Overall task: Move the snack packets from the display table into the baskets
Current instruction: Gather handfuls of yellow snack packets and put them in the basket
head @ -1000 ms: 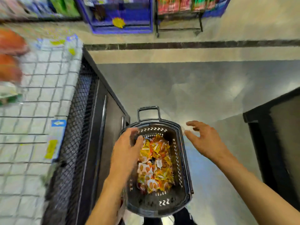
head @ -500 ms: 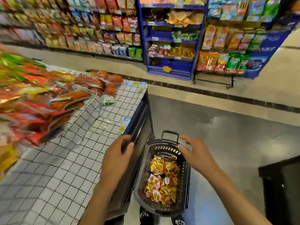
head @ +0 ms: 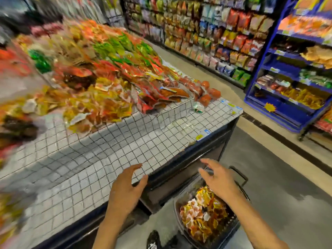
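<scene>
Both hands are empty, fingers spread and apart from each other. Left hand (head: 129,186) hovers over the near edge of the table (head: 86,164), above bare checked cloth. Right hand (head: 218,178) hangs above the far end of the basket (head: 233,229), reaching toward the table's side.

A second ago the view points straight down into the basket, with the left hand at its rim and the right hand open beside it. Half a second ago the left hand is at the table edge. Now the view is up on the heap (head: 100,105) and both hands have risen clear of the basket, the left already across the cloth. No packet has left with them.

That reads as one load delivered and a fresh reach beginning. The basket on the floor beside the table holds a layer of yellow and orange packets (head: 203,214), with its walls showing above them, so it seems to have room for more. The heap on the table is large and lies well beyond the left hand, past the bare cloth. Most of the job looks undone. The left part of the view is blurred, so the packets there cannot be told apart.
</scene>
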